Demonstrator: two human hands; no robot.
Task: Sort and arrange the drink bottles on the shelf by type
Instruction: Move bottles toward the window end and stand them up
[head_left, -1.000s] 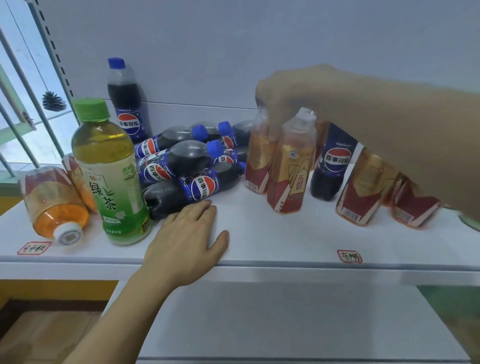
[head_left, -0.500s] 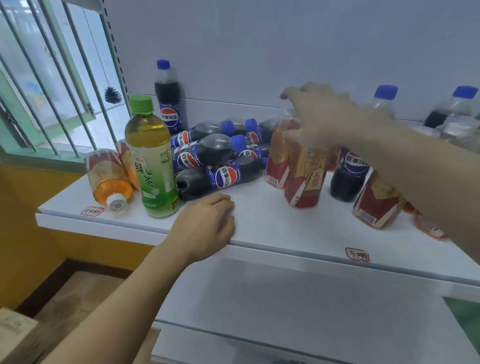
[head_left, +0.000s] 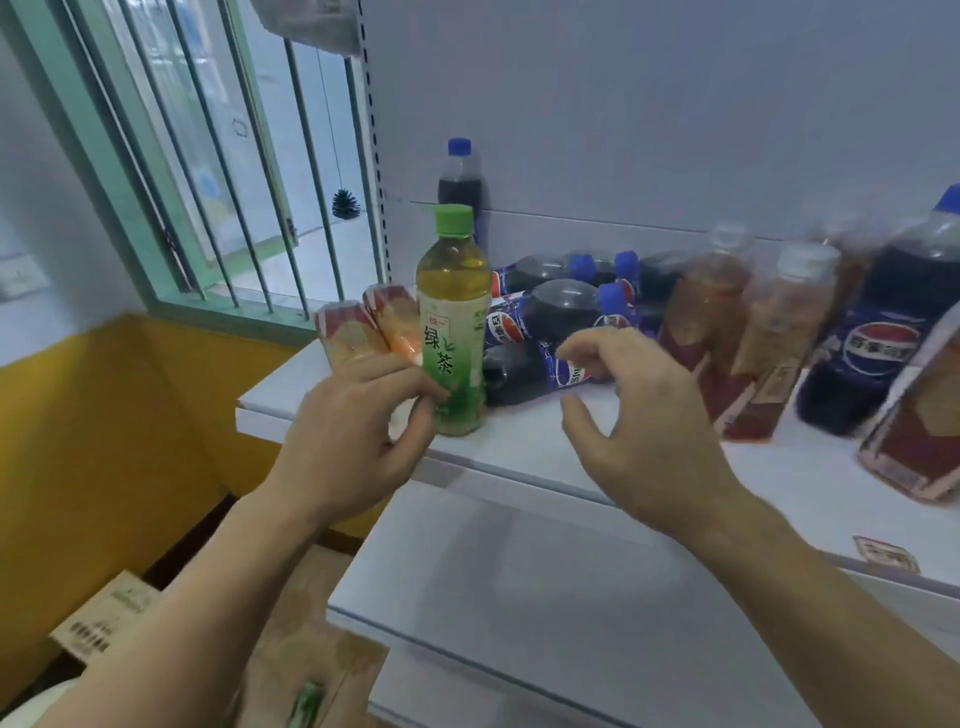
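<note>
A green tea bottle (head_left: 454, 322) with a green cap stands upright near the left end of the white shelf (head_left: 524, 447). Left of it lie two red-label tea bottles (head_left: 353, 332); my left hand (head_left: 358, 431) curls over their cap end, fingertips touching the green tea bottle's base. Several cola bottles (head_left: 550, 312) lie stacked behind, and one cola bottle (head_left: 460, 182) stands at the back wall. My right hand (head_left: 639, 415) hovers open in front of the lying colas. Upright red-label tea bottles (head_left: 779, 332) and an upright cola bottle (head_left: 883, 343) stand at the right.
A lower white shelf (head_left: 519, 571) juts out beneath my arms. A barred window (head_left: 208, 156) is at the left, with a yellow wall below it. A cardboard box (head_left: 104, 618) sits on the floor. A price tag (head_left: 885, 553) marks the shelf's front edge.
My right hand let go of the upright tea bottles and came down left, open, before the lying colas. My left hand moved left from the shelf edge to the lying tea bottles. The view swung right.
</note>
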